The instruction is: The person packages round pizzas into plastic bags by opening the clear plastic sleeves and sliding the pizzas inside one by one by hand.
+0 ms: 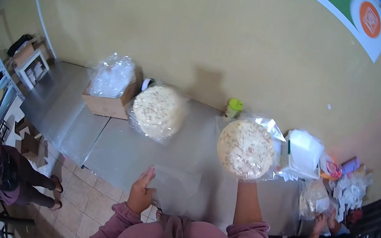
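Note:
My right hand (247,182) reaches under a clear bag of pale, brown-flecked round flatbread (246,149); the fingers are hidden beneath it. To the left, my left hand (141,192) is near the table's front edge, its fingers pointing up. A faint, see-through plastic bag (176,191) hangs beside its thumb and seems pinched there, though blur softens the outline. Another bagged round flatbread (158,112) lies on the grey table (191,148), further back and left.
A cardboard box (107,106) of plastic bags stands at the back left. A green-lidded container (234,107) is by the wall, with a white tub (302,154) on the right. Another person's hands (324,223) touch a bagged item (314,199). Someone else (4,161) stands at left.

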Tool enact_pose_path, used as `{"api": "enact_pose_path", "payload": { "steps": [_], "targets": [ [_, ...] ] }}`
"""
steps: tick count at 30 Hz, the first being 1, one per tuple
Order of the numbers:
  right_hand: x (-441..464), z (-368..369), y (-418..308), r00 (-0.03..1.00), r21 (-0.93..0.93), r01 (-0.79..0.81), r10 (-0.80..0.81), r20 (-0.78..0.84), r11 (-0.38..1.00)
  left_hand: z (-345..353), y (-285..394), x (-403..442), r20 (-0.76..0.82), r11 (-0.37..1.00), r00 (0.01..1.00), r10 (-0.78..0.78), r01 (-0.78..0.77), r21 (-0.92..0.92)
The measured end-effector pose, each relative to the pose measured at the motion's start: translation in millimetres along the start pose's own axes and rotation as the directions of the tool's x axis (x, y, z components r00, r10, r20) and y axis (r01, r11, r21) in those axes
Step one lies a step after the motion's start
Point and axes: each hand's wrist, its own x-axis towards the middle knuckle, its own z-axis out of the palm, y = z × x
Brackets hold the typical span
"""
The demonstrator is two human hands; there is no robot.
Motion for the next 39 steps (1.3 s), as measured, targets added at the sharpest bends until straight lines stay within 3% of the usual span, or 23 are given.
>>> {"api": "enact_pose_path", "payload": {
  "steps": [1, 5, 7, 14, 16, 17, 19, 22, 29, 31, 32, 34, 38, 39],
  "targets": [
    [-13.7, -5.9, -12.1, 1.0, 0.002, 0.009, -0.009, -0.018, 1.0, 5.7, 0.0, 0.9, -0.02, 0.995, 0.997, 0.079, -0.078, 0.059],
    [-58.7, -33.5, -70.9, 0.997, 0.014, 0.031, -0.03, -0.071, 0.999, 35.3, 19.0, 21.1, -0.031, 0.999, 0.998, 0.046, -0.047, -0.003],
    [-78.9, -48.5, -104.2, 0.994, 0.031, 0.031, -0.028, -0.106, 0.999, 53.9, 40.2, 39.4, -0.039, 0.984, 0.985, 0.166, -0.163, 0.072],
    [-152.1, -98.9, -210.3, 0.979, 0.099, 0.057, -0.036, -0.202, 0.993, 171.0, 75.7, 116.4, -0.015, 0.906, 0.928, 0.371, -0.359, 0.224],
    [-161.7, -104.3, -221.5, 0.975, 0.111, 0.07, -0.044, -0.218, 0.991, 207.3, 74.5, 134.5, 0.059, 0.697, 0.848, 0.526, -0.47, 0.541],
    [-174.9, -108.0, -227.9, 0.973, 0.117, 0.077, -0.049, -0.226, 0.99, 223.0, 74.4, 139.7, 0.075, 0.692, 0.845, 0.529, -0.481, 0.538],
    [-181.9, -111.1, -229.2, 0.969, 0.133, 0.091, -0.057, -0.239, 0.987, 249.2, 77.3, 145.3, 0.311, 0.689, 0.902, 0.301, -0.431, 0.583],
    [-193.0, -114.8, -223.4, 0.963, 0.163, 0.106, -0.06, -0.261, 0.981, 278.4, 80.7, 142.7, 0.48, 0.649, 0.858, 0.182, -0.471, 0.597],
    [-205.2, -120.7, -176.7, 0.949, 0.275, 0.093, -0.002, -0.315, 0.957, 296.9, 118.4, 109.7, 0.612, 0.573, 0.79, 0.039, -0.52, 0.634],
    [-203.5, -121.6, -164.0, 0.946, 0.307, 0.084, 0.021, -0.324, 0.948, 292.9, 125.7, 100.8, 0.676, 0.58, 0.733, -0.071, -0.521, 0.626],
    [-204.6, -123.4, -161.1, 0.944, 0.321, 0.079, 0.032, -0.327, 0.944, 288.8, 120.0, 98.7, 0.676, 0.575, 0.733, -0.081, -0.519, 0.632],
    [-208.8, -124.7, -156.7, 0.941, 0.346, 0.066, 0.058, -0.334, 0.936, 274.8, 108.8, 94.7, 0.768, 0.537, 0.635, 0.087, -0.679, 0.501],
    [-198.6, -133.9, -153.5, 0.936, 0.383, 0.029, 0.11, -0.335, 0.923, 256.9, 96.3, 77.5, 0.788, 0.53, 0.598, 0.149, -0.721, 0.447],
    [-190.3, -132.7, -149.1, 0.935, 0.389, 0.018, 0.123, -0.334, 0.921, 257.0, 91.1, 72.3, 0.803, 0.515, 0.549, 0.23, -0.769, 0.378]
  ]
}}
